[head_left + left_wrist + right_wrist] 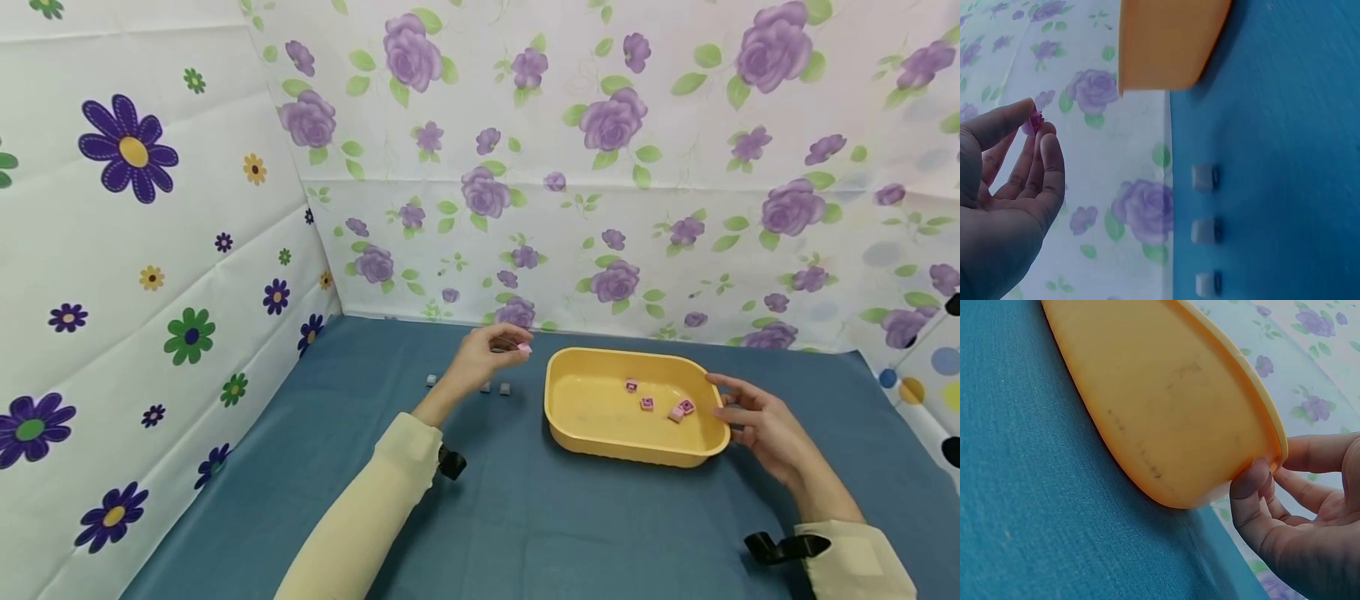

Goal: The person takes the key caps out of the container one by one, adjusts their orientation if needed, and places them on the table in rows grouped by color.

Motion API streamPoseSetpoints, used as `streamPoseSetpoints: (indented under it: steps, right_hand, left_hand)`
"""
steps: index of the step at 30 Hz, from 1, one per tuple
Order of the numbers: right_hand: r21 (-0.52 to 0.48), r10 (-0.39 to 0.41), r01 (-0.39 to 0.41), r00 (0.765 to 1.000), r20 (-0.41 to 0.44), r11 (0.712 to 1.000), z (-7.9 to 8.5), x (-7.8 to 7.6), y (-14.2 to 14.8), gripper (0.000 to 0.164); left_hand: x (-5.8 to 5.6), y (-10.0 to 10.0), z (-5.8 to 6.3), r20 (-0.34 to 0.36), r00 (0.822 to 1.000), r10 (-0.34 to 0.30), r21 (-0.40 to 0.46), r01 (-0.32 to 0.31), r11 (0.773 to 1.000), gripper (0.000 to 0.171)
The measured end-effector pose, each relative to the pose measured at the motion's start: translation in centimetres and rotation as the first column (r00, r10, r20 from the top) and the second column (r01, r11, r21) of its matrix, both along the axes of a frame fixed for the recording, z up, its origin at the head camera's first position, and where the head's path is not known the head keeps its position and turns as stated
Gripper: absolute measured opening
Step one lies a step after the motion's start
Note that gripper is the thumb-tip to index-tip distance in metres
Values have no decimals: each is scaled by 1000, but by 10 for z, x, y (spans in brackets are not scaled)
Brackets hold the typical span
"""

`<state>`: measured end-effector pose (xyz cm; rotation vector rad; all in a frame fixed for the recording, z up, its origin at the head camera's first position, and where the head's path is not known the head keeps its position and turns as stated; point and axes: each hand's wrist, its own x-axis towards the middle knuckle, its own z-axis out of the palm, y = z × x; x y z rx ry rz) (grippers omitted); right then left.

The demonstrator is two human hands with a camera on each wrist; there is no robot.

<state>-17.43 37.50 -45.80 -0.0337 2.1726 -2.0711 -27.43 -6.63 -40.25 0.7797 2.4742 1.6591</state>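
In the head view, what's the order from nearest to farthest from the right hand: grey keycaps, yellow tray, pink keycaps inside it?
1. Yellow tray: right end held by the right hand.
2. Pink keycaps: inside the tray.
3. Grey keycaps: on the blue cloth, left of the tray.

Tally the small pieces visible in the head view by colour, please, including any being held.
Pink pieces: 5 (4 in the yellow tray, 1 held by the left hand)
Grey pieces: 3
Total: 8 visible; others may be hidden
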Motion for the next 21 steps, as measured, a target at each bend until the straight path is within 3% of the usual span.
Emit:
streamPoseSetpoints:
  steps: [9,21]
  right_hand:
    - [-3,-7,7,1000,9,1000,0,-1,1,59]
    - [27,-17,16,1000,20,999,-1,-1,2,61]
  left_hand:
    - [4,-18,-12,21,999,41,-61,-40,997,28]
    - [7,-27,-25,52,998,38,-126,-31,992,28]
